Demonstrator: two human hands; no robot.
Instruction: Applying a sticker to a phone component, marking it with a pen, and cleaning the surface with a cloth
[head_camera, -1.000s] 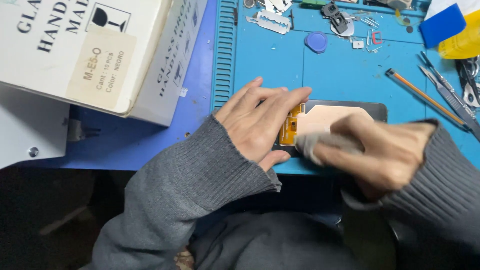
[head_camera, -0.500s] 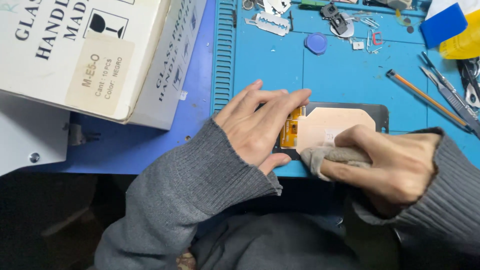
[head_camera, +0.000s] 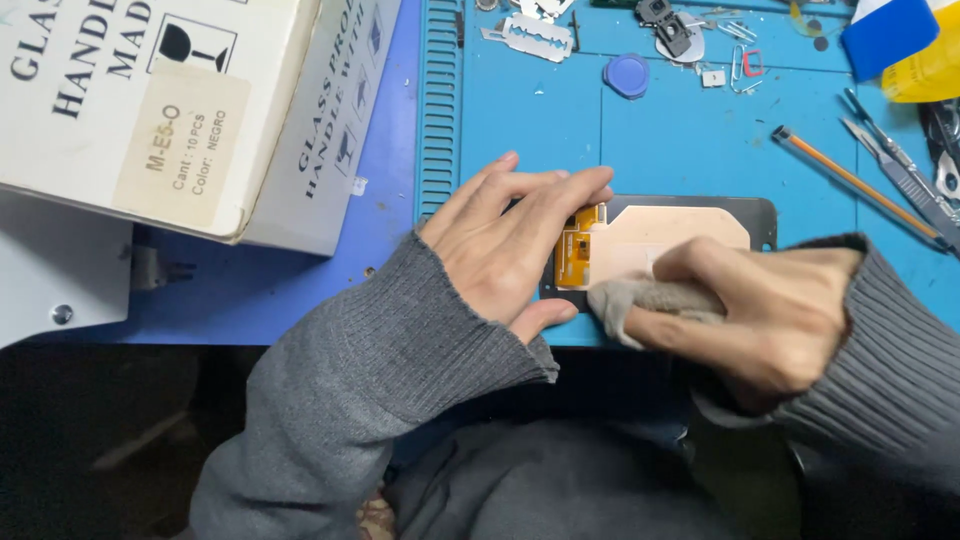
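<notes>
The left hand (head_camera: 510, 240) lies flat in the middle of the frame, fingers spread narrowly and stretched to the right, pressing down on the left end of a dark phone screen panel (head_camera: 665, 235). Its thumb curls under at the panel's lower left corner, beside an orange flex cable (head_camera: 578, 245). The panel lies back side up on a blue work mat (head_camera: 540, 130), with a copper-coloured sheet across its middle.

The right hand (head_camera: 760, 310), at centre right, is closed around a small grey cloth (head_camera: 640, 300), pinching it between thumb and fingers. The cloth touches the panel's lower edge, just right of the left thumb.

The panel sits close to the near edge of the tabletop (head_camera: 300, 290), and both grey sleeves hang over that edge. Above the panel the mat is bare up to a blue round cap (head_camera: 627, 75) and a razor blade (head_camera: 538, 37) near the top. To the right, a thin orange-handled tool (head_camera: 850, 180) lies diagonally, near the panel's upper right corner, with metal tweezers (head_camera: 900, 165) beyond it. A white cardboard box (head_camera: 170, 100) fills the upper left, well apart from the hands.
</notes>
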